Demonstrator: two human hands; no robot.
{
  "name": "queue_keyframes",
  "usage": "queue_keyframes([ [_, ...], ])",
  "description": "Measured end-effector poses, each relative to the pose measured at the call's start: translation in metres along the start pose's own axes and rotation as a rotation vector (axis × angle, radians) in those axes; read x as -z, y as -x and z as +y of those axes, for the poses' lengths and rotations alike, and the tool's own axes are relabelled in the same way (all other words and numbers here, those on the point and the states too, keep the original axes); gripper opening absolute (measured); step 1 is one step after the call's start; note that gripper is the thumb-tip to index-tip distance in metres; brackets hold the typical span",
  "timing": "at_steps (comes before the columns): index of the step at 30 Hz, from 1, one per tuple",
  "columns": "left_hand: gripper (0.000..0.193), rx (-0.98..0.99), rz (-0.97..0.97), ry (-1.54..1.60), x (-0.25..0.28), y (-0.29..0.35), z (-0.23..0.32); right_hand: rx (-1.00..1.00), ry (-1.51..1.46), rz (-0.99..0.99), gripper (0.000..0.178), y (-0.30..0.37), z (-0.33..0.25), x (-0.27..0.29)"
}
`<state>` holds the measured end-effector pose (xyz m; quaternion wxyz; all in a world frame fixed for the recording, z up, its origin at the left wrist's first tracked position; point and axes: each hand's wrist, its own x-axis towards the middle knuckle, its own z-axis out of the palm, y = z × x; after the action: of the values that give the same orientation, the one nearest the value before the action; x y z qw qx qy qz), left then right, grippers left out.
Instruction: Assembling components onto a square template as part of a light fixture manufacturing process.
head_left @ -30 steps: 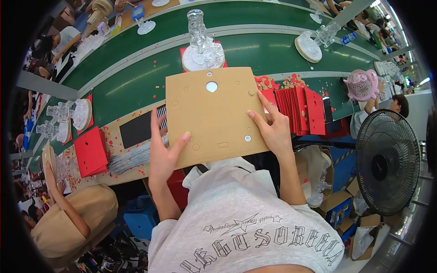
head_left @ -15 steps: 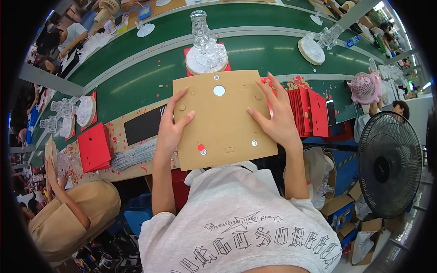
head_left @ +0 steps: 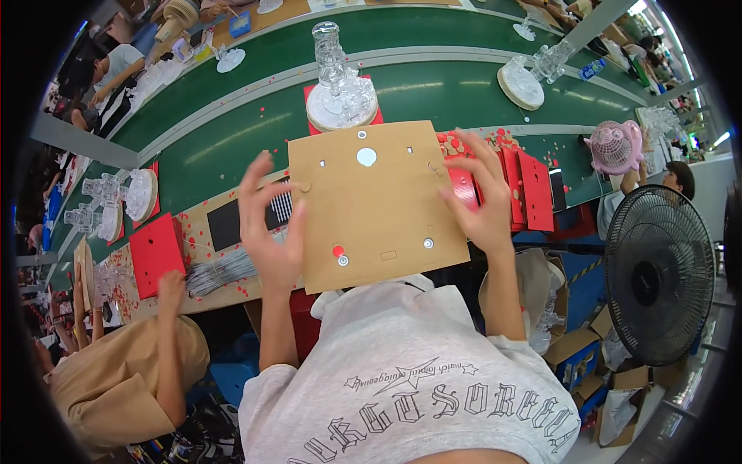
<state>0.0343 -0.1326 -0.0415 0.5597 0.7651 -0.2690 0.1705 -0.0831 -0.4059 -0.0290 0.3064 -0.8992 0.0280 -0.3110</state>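
Observation:
A tan cardboard sheet (head_left: 371, 209) lies in front of my body, with a large round hole, small slots and white-ringed holes in it. A red paper dot (head_left: 338, 251) rests near its lower left hole. My left hand (head_left: 270, 232) is at the sheet's left edge, fingers spread and curved, holding nothing. My right hand (head_left: 487, 205) is open at the right edge, thumb and fingers apart. Its fingertips are near a round tab (head_left: 436, 168) that looks partly loosened. Whether they touch it I cannot tell.
Red cards (head_left: 533, 189) stand right, more red cards (head_left: 157, 251) left beside a wire bundle (head_left: 220, 271). Beyond the sheet, a clear plastic assembly (head_left: 331, 62) stands on the green belt (head_left: 433, 97). A black fan (head_left: 657, 274) is right; a co-worker's hand (head_left: 171, 290) is left.
Both hands have spread away from the sheet's surface. Two small upper slots now show as bright openings, and the right round tab looks loosened. The co-worker's hand has come to the left red cards.

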Motion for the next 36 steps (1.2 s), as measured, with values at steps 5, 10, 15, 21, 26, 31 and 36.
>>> queue_keyframes([
  [5, 0.074, -0.047, -0.626, -0.005, 0.021, 0.014, 0.043, -0.074, -0.116, -0.433, 0.052, 0.031, -0.026, 0.024],
  [10, 0.092, -0.013, -0.782, -0.065, 0.013, 0.01, 0.041, -0.143, 0.049, -0.451, 0.05, 0.037, -0.031, 0.029],
  [15, 0.087, -0.018, -0.783, -0.069, 0.011, 0.006, 0.034, -0.016, 0.014, -0.309, 0.033, 0.043, -0.029, 0.016],
  [21, 0.069, -0.023, -0.693, -0.025, 0.003, 0.002, 0.034, 0.166, -0.332, -0.214, 0.016, 0.063, -0.062, 0.014],
  [26, 0.048, -0.194, -0.661, -0.225, -0.013, 0.016, 0.03, 0.129, -0.45, -0.706, 0.009, 0.096, -0.056, -0.04],
  [31, 0.042, -0.249, -0.627, -0.491, -0.038, 0.023, 0.048, 0.336, -0.211, -0.738, 0.032, 0.129, 0.003, -0.188],
  [36, 0.038, -0.231, -0.549, -0.541, -0.044, 0.029, 0.052, 0.331, 0.257, -0.854, 0.044, 0.121, -0.012, -0.295],
])
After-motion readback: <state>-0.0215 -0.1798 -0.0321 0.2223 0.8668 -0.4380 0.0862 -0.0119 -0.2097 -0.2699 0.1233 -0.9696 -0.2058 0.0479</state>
